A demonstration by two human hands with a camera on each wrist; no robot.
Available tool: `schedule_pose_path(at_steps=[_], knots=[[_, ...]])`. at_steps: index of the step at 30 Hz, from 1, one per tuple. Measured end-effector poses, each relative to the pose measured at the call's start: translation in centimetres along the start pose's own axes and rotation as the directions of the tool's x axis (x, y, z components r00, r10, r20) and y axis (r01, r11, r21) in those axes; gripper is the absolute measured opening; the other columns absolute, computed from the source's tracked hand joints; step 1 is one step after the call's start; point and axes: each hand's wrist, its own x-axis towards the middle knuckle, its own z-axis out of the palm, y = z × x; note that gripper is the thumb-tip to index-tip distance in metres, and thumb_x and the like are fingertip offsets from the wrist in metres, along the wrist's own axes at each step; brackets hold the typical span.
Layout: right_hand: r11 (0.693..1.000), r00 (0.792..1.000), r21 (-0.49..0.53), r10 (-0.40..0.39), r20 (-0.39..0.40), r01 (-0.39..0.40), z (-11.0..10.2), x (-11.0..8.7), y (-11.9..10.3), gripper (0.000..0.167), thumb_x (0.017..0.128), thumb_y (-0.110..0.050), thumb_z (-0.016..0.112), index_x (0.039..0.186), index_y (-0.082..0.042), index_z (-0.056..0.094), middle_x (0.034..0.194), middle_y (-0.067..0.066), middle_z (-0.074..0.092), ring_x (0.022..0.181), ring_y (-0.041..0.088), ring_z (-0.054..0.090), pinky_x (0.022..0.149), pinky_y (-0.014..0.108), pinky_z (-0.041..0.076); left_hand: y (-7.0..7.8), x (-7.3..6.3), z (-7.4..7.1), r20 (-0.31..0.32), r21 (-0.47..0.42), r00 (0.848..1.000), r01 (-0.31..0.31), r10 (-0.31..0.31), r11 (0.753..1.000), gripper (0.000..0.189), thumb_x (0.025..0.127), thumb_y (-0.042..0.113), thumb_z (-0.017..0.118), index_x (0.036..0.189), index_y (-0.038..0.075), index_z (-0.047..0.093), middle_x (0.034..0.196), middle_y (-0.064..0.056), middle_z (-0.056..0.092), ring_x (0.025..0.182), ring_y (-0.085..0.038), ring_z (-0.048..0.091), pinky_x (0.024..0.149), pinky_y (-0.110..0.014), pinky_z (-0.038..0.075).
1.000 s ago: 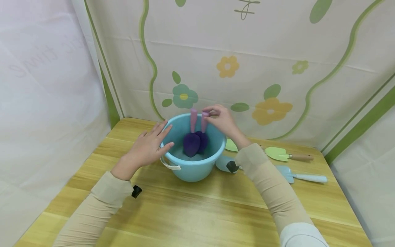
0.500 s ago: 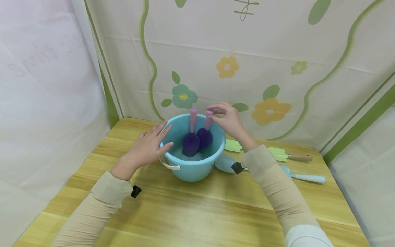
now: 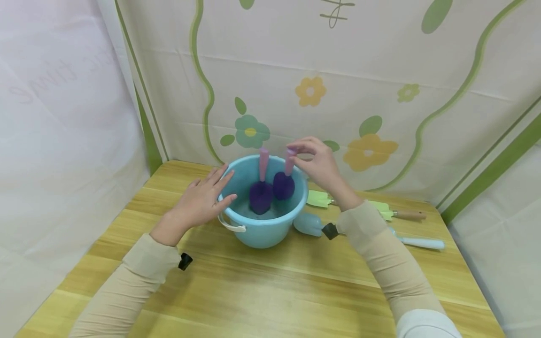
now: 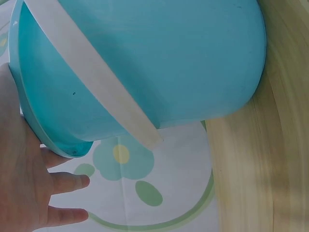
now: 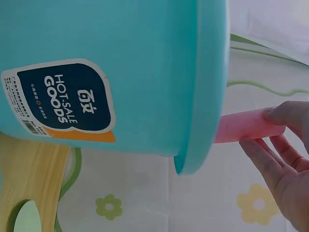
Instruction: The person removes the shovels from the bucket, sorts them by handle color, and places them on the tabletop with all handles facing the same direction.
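A light blue bucket (image 3: 262,234) with a white handle (image 3: 231,226) stands on the wooden table. Inside it, a purple trowel (image 3: 260,196) with a pink grip leans against the far wall. My right hand (image 3: 318,162) pinches the top of the pink grip of a second purple trowel (image 3: 283,186), whose blade hangs inside the bucket at the right. The right wrist view shows thumb and fingers on that pink grip (image 5: 248,125) above the rim. My left hand (image 3: 202,199) rests on the bucket's left rim, fingers spread; in the left wrist view its fingers (image 4: 70,182) extend past the rim.
Right of the bucket lie a light blue scoop (image 3: 307,224), a green trowel (image 3: 318,198), another green trowel with a wooden handle (image 3: 409,215), and a light blue tool with a pale handle (image 3: 422,242). My right forearm crosses above them. A printed curtain (image 3: 270,61) hangs behind the table.
My right hand has shifted right and slightly up with the second purple trowel, so its blade now sits apart from the first one. The left hand stays at the rim.
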Motion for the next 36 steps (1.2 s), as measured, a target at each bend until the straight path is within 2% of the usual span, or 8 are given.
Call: schedule_pose_path(at_steps=[5, 12, 16, 20, 25, 31, 36], knots=[[1.0, 1.0, -0.007, -0.014, -0.026, 0.013, -0.7, 0.0, -0.3, 0.022, 0.093, 0.001, 0.074, 0.115, 0.001, 0.075, 0.115, 0.011, 0.065, 0.106, 0.023, 0.066, 0.087, 0.03, 0.058, 0.0, 0.0, 0.0, -0.004, -0.005, 1.0, -0.003, 0.003, 1.0, 0.074, 0.108, 0.052, 0.04, 0.164, 0.006, 0.023, 0.171, -0.013, 0.01, 0.153, -0.042, 0.017, 0.11, -0.073, 0.026], [0.998, 0.997, -0.042, -0.038, -0.071, 0.035, -1.9, -0.2, -1.3, 0.025, 0.092, -0.002, 0.077, 0.117, 0.001, 0.075, 0.117, 0.011, 0.065, 0.107, 0.021, 0.065, 0.088, 0.038, 0.058, -0.1, 0.1, 0.0, -0.006, -0.006, 1.0, -0.006, 0.006, 1.0, 0.074, 0.108, 0.053, 0.04, 0.164, 0.007, 0.024, 0.171, -0.013, 0.009, 0.153, -0.042, 0.017, 0.11, -0.073, 0.026], [0.996, 0.99, -0.04, -0.081, -0.114, 0.077, -2.3, -0.3, -1.5, 0.025, 0.09, 0.002, 0.077, 0.115, 0.003, 0.075, 0.116, 0.013, 0.065, 0.106, 0.021, 0.064, 0.087, 0.031, 0.058, -0.1, 0.1, -0.1, -0.001, -0.01, 1.0, -0.001, 0.001, 1.0, 0.074, 0.108, 0.053, 0.04, 0.164, 0.007, 0.023, 0.171, -0.012, 0.009, 0.153, -0.041, 0.016, 0.11, -0.073, 0.026], [0.992, 0.98, -0.013, -0.125, -0.156, 0.125, -2.7, -0.6, -1.5, 0.026, 0.089, 0.005, 0.077, 0.115, 0.006, 0.074, 0.115, 0.014, 0.065, 0.103, 0.016, 0.065, 0.083, 0.023, 0.057, -0.1, 0.1, -0.1, -0.002, -0.008, 1.0, -0.003, 0.003, 1.0, 0.073, 0.108, 0.052, 0.04, 0.164, 0.007, 0.023, 0.171, -0.013, 0.01, 0.153, -0.042, 0.017, 0.11, -0.073, 0.027], [0.988, 0.971, 0.033, -0.145, -0.19, 0.154, -3.0, -1.1, -1.5, 0.03, 0.087, 0.009, 0.077, 0.117, 0.008, 0.071, 0.115, 0.01, 0.065, 0.101, 0.008, 0.066, 0.079, 0.023, 0.058, -0.1, 0.1, -0.2, 0.001, -0.013, 1.0, 0.0, 0.0, 1.0, 0.073, 0.108, 0.051, 0.041, 0.163, 0.006, 0.024, 0.171, -0.013, 0.009, 0.153, -0.042, 0.017, 0.11, -0.073, 0.026], [0.982, 0.965, 0.103, -0.135, -0.223, 0.161, -3.6, -1.6, -1.4, 0.036, 0.086, 0.012, 0.076, 0.121, 0.009, 0.069, 0.111, -0.003, 0.064, 0.102, 0.01, 0.068, 0.076, 0.022, 0.058, 0.0, 0.1, -0.2, 0.004, -0.008, 1.0, 0.003, -0.003, 1.0, 0.073, 0.108, 0.051, 0.042, 0.163, 0.006, 0.024, 0.171, -0.013, 0.01, 0.153, -0.042, 0.017, 0.111, -0.072, 0.026], [0.978, 0.967, 0.151, -0.106, -0.23, 0.143, -4.1, -1.8, -1.1, 0.04, 0.086, 0.014, 0.074, 0.125, 0.01, 0.066, 0.113, -0.005, 0.064, 0.103, 0.012, 0.068, 0.076, 0.023, 0.058, 0.1, 0.1, -0.3, 0.006, -0.006, 1.0, 0.001, -0.001, 1.0, 0.073, 0.108, 0.051, 0.042, 0.163, 0.006, 0.025, 0.171, -0.013, 0.01, 0.153, -0.042, 0.017, 0.111, -0.072, 0.026]])
